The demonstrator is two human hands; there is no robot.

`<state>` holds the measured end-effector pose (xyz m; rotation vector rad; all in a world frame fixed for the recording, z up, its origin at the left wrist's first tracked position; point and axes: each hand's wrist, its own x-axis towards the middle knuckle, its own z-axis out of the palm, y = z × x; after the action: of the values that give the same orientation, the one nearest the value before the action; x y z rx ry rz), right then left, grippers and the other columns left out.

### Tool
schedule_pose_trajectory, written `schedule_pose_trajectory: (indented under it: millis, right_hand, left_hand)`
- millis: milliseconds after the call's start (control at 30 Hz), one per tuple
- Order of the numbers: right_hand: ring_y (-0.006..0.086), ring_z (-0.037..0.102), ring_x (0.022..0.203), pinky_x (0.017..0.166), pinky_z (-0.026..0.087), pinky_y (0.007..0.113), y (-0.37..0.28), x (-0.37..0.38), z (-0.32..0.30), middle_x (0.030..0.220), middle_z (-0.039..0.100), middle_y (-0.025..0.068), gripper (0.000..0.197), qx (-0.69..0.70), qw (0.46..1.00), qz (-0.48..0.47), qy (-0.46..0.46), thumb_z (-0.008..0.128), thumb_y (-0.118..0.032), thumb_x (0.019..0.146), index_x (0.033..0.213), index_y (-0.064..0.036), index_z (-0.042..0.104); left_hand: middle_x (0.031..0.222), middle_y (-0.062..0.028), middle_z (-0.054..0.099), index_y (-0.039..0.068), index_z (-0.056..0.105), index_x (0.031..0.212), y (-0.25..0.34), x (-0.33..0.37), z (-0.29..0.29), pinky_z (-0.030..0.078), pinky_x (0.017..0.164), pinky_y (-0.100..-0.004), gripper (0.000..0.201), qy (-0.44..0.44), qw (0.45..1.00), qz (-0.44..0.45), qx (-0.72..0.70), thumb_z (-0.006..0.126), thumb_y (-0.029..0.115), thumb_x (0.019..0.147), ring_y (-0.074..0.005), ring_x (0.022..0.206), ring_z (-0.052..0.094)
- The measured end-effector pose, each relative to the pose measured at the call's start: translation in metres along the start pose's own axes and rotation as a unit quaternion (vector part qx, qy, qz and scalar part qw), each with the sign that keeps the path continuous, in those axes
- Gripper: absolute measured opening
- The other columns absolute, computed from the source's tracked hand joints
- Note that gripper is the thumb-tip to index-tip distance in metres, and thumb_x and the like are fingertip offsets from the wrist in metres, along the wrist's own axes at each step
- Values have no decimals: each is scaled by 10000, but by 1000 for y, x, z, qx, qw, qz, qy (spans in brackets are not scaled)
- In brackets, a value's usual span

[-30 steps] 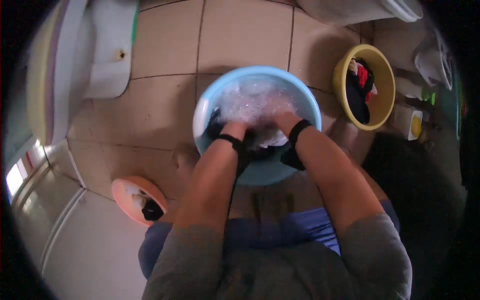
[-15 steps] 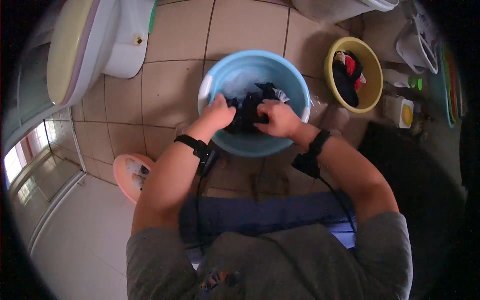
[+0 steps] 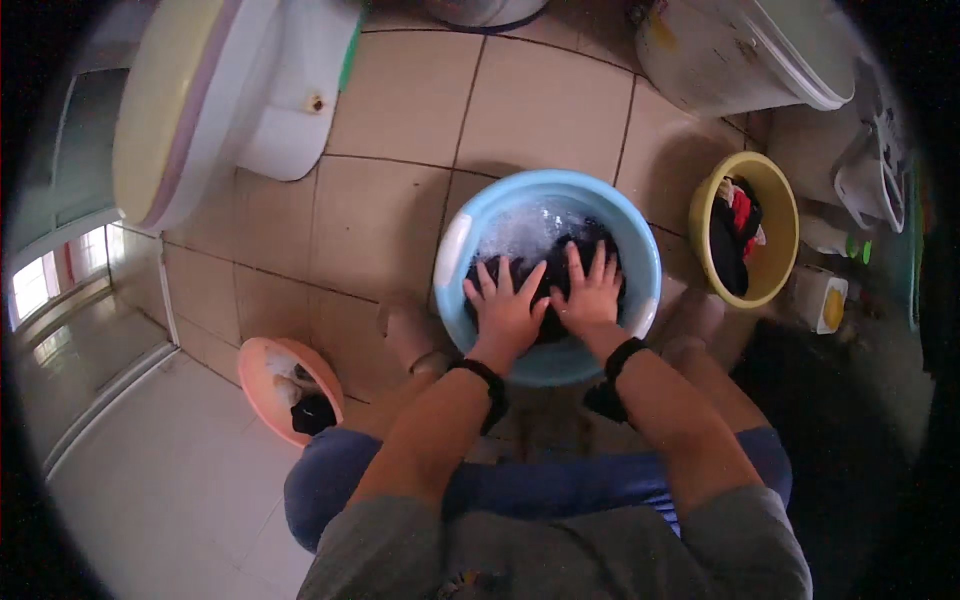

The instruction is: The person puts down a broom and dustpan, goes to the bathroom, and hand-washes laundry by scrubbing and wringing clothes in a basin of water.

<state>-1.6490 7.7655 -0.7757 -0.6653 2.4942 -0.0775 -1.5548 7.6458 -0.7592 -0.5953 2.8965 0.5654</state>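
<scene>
Both my hands are spread flat on dark wet cloth (image 3: 557,322) inside a light blue basin (image 3: 632,205). My left hand (image 3: 507,308) presses on the cloth's left part with fingers apart. Close beside it, my right hand (image 3: 590,292) lies on the right part, its fingers also spread; the thumbs nearly meet. Soapy water (image 3: 530,228) shows along the far side of the basin. What kind of garment the cloth is, I cannot tell.
At the right stands a yellow basin (image 3: 702,240) with black and red clothes (image 3: 740,212). A pink basin (image 3: 262,392) with a few clothes is at the lower left. A toilet (image 3: 290,125) stands far left, a white bucket (image 3: 700,70) far right.
My fingers have gone from gripping the dark cloth to lying spread and flat on it. The whole view has shifted, so the basins appear lower and further right.
</scene>
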Motion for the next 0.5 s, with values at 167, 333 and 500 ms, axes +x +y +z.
schedule_pose_trajectory:
  millis: [167, 333, 500]
  right_hand:
    - [483, 208, 1330, 1077, 179, 593, -1, 13, 15, 1469, 199, 281, 733, -28, 999, -23, 35, 599, -444, 781, 1421, -186, 351]
    - [378, 305, 1325, 1088, 198, 563, 4, 56, 25, 1411, 397, 172, 547, -24, 998, -31, -44, 572, -421, 809, 1276, -140, 532]
    - [318, 414, 1279, 1050, 305, 497, 18, 88, 29, 1372, 460, 157, 524, -22, 977, -112, -182, 479, -409, 889, 1314, -104, 492]
  left_hand:
    - [1250, -186, 526, 215, 570, 1234, -11, 18, 29, 189, 955, -743, 436, -40, 999, 4, 30, 564, 384, 832, -502, 1149, 435]
    - [1191, -131, 591, 170, 689, 1024, -19, 75, 54, 284, 1034, -581, 282, -186, 978, -89, -45, 542, 282, 811, -336, 1195, 474]
    - [1177, -191, 599, 66, 660, 1042, -23, 57, 39, 435, 923, -458, 313, -172, 957, -68, -225, 491, 256, 859, -369, 1141, 535]
